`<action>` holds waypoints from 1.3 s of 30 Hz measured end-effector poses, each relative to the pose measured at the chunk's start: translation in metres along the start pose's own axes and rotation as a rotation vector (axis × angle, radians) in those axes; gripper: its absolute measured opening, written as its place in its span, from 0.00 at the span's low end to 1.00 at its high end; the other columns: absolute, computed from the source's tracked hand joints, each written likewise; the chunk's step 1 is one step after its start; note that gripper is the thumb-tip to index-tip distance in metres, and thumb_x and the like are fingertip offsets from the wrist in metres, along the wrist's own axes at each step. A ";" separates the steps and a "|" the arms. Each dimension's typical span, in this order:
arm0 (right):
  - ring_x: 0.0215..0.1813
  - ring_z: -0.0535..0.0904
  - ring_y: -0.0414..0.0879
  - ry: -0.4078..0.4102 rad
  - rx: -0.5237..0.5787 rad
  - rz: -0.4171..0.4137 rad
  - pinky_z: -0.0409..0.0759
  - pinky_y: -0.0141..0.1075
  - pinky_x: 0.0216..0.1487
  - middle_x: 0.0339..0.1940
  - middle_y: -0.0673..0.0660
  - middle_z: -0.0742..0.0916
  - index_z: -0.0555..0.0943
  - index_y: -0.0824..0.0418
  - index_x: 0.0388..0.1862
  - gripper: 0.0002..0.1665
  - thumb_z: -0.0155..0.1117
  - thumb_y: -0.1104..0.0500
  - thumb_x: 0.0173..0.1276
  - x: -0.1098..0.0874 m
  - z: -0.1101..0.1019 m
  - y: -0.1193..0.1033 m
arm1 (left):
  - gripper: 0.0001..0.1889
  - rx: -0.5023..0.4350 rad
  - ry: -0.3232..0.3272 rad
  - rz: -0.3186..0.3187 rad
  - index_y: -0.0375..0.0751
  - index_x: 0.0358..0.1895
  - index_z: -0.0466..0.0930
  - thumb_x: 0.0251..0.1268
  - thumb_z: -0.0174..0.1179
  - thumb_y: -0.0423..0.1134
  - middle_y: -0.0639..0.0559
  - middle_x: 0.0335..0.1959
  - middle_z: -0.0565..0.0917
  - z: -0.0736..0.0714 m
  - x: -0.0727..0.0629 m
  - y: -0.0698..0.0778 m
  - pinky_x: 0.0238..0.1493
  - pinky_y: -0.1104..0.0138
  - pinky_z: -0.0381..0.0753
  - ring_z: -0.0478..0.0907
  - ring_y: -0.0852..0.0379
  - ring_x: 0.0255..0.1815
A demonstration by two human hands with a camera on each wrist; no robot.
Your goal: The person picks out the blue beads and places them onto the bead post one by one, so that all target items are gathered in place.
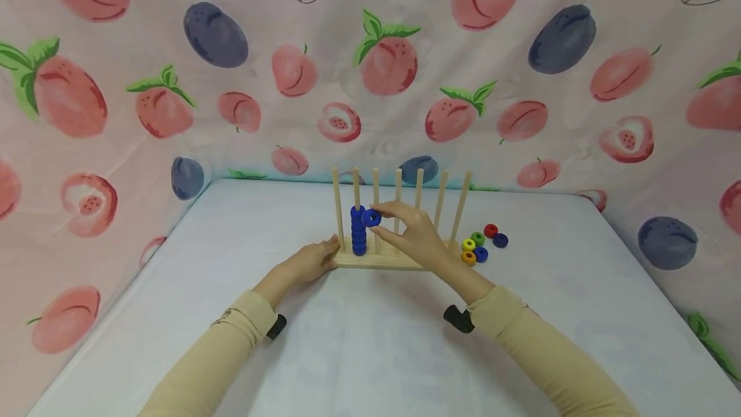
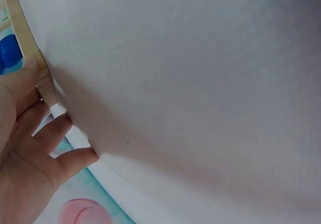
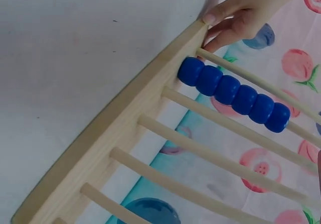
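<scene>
A wooden peg rack (image 1: 382, 262) with several upright pegs stands on the table. Its second peg from the left carries a stack of blue beads (image 1: 359, 237), also seen in the right wrist view (image 3: 228, 89). My left hand (image 1: 312, 261) grips the left end of the base (image 2: 31, 48) between thumb and fingers; its other fingers spread past that end. Between thumb and fingertips, my right hand (image 1: 418, 233) pinches a single blue bead (image 1: 372, 217), hole facing the head camera. That bead is just right of the stack's top, near the second and third pegs.
Right of the rack lie several loose beads: a red one (image 1: 491, 231), a green one (image 1: 477, 238), a yellow one (image 1: 468, 245), an orange one (image 1: 468, 258), a blue one (image 1: 481, 254) and a dark blue one (image 1: 500, 240). A fruit-patterned cloth (image 1: 347, 82) rises behind the white table (image 1: 370, 352).
</scene>
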State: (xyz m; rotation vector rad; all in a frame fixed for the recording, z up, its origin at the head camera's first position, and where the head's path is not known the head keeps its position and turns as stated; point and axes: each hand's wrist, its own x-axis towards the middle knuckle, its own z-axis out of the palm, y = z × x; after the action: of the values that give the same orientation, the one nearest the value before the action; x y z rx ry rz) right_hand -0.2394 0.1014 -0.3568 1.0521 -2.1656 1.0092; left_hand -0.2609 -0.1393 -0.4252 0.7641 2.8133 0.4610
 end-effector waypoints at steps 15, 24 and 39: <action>0.45 0.82 0.52 0.066 -0.014 -0.044 0.83 0.41 0.48 0.44 0.62 0.87 0.80 0.69 0.49 0.21 0.70 0.66 0.56 0.021 -0.005 -0.003 | 0.26 0.008 0.001 0.020 0.27 0.67 0.60 0.71 0.51 0.37 0.34 0.71 0.57 0.000 0.003 0.001 0.69 0.48 0.62 0.62 0.34 0.68; 0.51 0.82 0.54 0.097 -0.038 -0.039 0.82 0.43 0.54 0.47 0.63 0.86 0.80 0.68 0.51 0.21 0.69 0.66 0.58 0.036 -0.006 -0.006 | 0.27 0.008 -0.004 0.017 0.28 0.68 0.59 0.72 0.50 0.37 0.35 0.72 0.56 -0.005 0.003 0.002 0.70 0.48 0.61 0.61 0.35 0.69; 0.52 0.81 0.52 0.123 -0.105 -0.116 0.80 0.40 0.56 0.47 0.62 0.85 0.79 0.69 0.50 0.19 0.68 0.65 0.60 0.053 -0.006 -0.008 | 0.27 0.013 0.010 0.037 0.27 0.68 0.59 0.71 0.50 0.37 0.35 0.71 0.57 0.001 -0.001 -0.003 0.69 0.48 0.62 0.63 0.34 0.68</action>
State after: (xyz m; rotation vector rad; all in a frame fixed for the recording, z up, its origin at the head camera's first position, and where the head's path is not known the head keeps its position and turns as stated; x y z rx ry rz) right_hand -0.2620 0.0799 -0.3123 1.0261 -2.0118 0.8744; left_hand -0.2616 -0.1422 -0.4273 0.8196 2.8181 0.4537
